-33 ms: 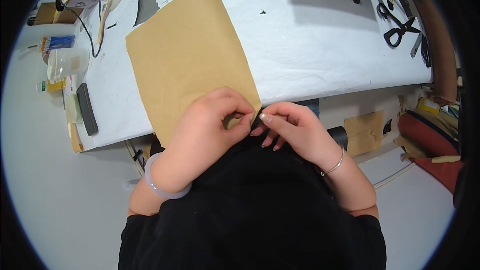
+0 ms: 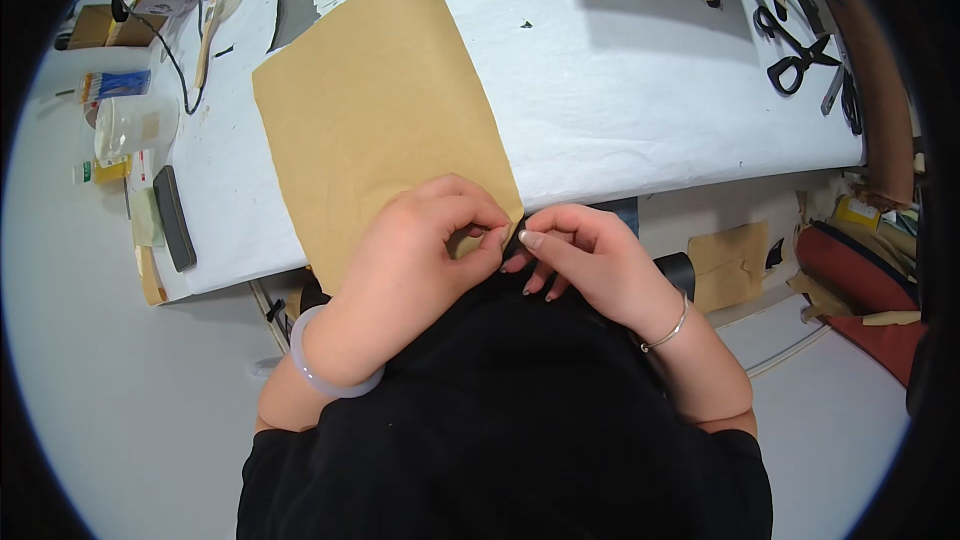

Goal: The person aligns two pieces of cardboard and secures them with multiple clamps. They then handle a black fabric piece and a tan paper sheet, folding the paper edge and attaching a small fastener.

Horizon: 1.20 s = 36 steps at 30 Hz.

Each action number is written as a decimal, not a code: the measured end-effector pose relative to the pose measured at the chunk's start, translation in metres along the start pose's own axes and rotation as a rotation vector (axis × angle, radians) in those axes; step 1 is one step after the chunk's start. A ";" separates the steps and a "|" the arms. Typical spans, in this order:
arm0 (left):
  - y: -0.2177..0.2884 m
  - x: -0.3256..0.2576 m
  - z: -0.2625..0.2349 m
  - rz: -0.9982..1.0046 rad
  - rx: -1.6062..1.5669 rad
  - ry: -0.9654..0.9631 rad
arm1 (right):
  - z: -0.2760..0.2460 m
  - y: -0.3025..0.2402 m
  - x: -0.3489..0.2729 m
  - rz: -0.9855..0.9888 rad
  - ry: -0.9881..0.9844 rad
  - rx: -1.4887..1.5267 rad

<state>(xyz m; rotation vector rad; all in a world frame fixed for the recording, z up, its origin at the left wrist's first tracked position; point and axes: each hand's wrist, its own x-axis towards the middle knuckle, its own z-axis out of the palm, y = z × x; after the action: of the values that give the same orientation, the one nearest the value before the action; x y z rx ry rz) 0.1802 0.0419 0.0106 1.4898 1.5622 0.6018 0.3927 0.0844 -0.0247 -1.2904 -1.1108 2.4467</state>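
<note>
A large tan sheet (image 2: 375,90), paper or thin leather, lies on the white-covered table and hangs over its front edge toward me. My left hand (image 2: 420,230) pinches the sheet's near right corner between thumb and fingertips. Close beside that corner is my right hand (image 2: 585,250), its thumb and forefinger brought together and the other fingers loosely curled. A small dark edge shows between the two hands. Whether it belongs to the sheet or is a separate piece, I cannot tell, and what the right fingertips hold is too small to make out.
Black scissors (image 2: 797,65) and other tools lie at the table's far right. On the left are a dark oblong block (image 2: 174,218), a clear plastic tub (image 2: 135,127), a brush (image 2: 208,40) and a black cable. A brown roll (image 2: 880,90) borders the right side.
</note>
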 end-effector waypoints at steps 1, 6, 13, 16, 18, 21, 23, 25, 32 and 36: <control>0.001 0.000 0.000 -0.009 -0.008 -0.007 | 0.001 0.002 0.001 -0.008 -0.002 -0.011; -0.001 0.000 -0.001 -0.023 -0.053 0.031 | 0.003 -0.001 -0.002 -0.037 0.046 -0.009; 0.002 0.029 -0.004 -0.160 -0.163 0.101 | -0.001 -0.054 0.004 -0.118 0.164 -0.247; 0.008 0.044 -0.006 -0.156 -0.110 0.115 | -0.011 -0.074 0.011 -0.091 0.178 -0.458; 0.012 0.050 -0.007 -0.126 -0.062 0.138 | -0.014 -0.084 0.012 -0.078 0.198 -0.549; 0.010 0.054 -0.004 -0.115 -0.118 0.161 | -0.027 -0.083 0.013 -0.014 0.153 -0.565; 0.009 0.054 -0.004 -0.121 -0.107 0.160 | -0.032 -0.084 0.012 -0.009 0.153 -0.562; 0.012 0.053 -0.004 -0.139 -0.093 0.161 | -0.035 -0.085 0.011 -0.010 0.154 -0.550; 0.006 0.047 0.007 0.009 -0.054 0.195 | -0.033 -0.088 0.006 -0.025 0.163 -0.567; 0.008 0.048 0.011 0.029 0.064 0.194 | -0.033 -0.078 0.000 -0.181 0.279 -0.624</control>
<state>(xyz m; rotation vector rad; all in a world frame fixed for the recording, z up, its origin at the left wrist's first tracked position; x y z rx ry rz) 0.1986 0.0874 -0.0010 1.5412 1.7239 0.7372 0.4031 0.1578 0.0169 -1.5322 -1.8869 1.7722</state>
